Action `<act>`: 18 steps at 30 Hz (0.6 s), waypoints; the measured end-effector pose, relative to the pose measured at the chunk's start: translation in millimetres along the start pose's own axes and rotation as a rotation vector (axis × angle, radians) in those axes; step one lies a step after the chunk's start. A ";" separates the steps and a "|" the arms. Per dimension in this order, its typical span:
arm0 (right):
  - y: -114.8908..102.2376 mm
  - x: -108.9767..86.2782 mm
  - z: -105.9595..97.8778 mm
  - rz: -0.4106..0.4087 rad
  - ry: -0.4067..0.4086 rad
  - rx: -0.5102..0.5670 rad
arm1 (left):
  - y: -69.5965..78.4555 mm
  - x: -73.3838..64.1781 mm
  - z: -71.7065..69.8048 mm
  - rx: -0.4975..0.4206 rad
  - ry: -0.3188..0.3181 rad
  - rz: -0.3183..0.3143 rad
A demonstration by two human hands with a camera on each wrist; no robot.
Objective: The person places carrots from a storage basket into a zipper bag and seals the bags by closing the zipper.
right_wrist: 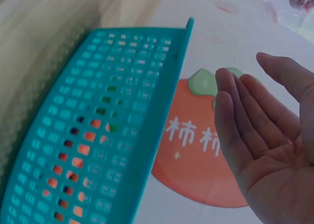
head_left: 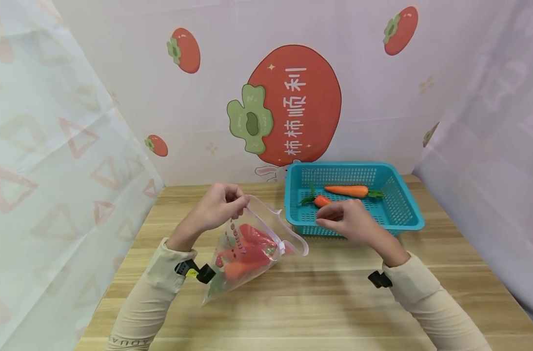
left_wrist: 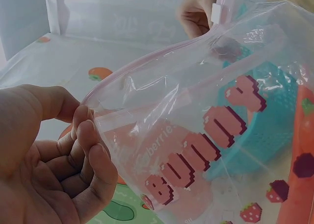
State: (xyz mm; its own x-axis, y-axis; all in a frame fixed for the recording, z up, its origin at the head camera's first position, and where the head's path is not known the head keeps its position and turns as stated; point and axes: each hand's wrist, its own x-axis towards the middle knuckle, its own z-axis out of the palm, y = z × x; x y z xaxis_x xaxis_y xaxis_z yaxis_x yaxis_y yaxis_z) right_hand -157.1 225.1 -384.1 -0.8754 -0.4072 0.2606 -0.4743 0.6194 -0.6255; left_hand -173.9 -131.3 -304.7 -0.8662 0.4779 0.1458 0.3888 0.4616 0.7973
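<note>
Left hand (left_wrist: 51, 158) pinches a bag (left_wrist: 218, 133) (transparent, pink-lettered).

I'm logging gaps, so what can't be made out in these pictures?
Head view: how many vegetables the bag holds; cloudy, printed plastic blurs them.
Head view: one end of the red vegetable in the basket; the right hand covers it.
Right wrist view: part of the basket; the bottom edge cuts it off.

Head view from above, facing forward and down, left-wrist view close to bag (left_wrist: 201, 136), right-wrist view close to basket (right_wrist: 145, 145), basket in all three
</note>
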 end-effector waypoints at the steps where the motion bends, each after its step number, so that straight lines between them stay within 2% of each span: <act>1: 1.1 1.0 -2.9 0.011 0.001 -0.009 | -0.2 0.1 0.0 0.001 0.000 0.001; 11: 21.9 10.1 -24.3 0.106 -0.004 -0.159 | -1.1 0.1 -0.7 -0.006 -0.002 -0.004; 18: 42.5 12.1 -28.9 0.200 -0.044 -0.192 | -1.6 0.0 -0.9 -0.018 -0.002 -0.006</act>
State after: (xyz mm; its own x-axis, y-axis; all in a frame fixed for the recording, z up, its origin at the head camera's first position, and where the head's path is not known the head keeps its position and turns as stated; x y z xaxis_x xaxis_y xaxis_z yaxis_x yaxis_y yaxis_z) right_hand -190.6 265.9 -386.2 -0.9504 -0.2903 0.1118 -0.3056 0.8045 -0.5093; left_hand -174.9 -132.8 -305.5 -0.8680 0.4766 0.1394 0.3776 0.4513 0.8086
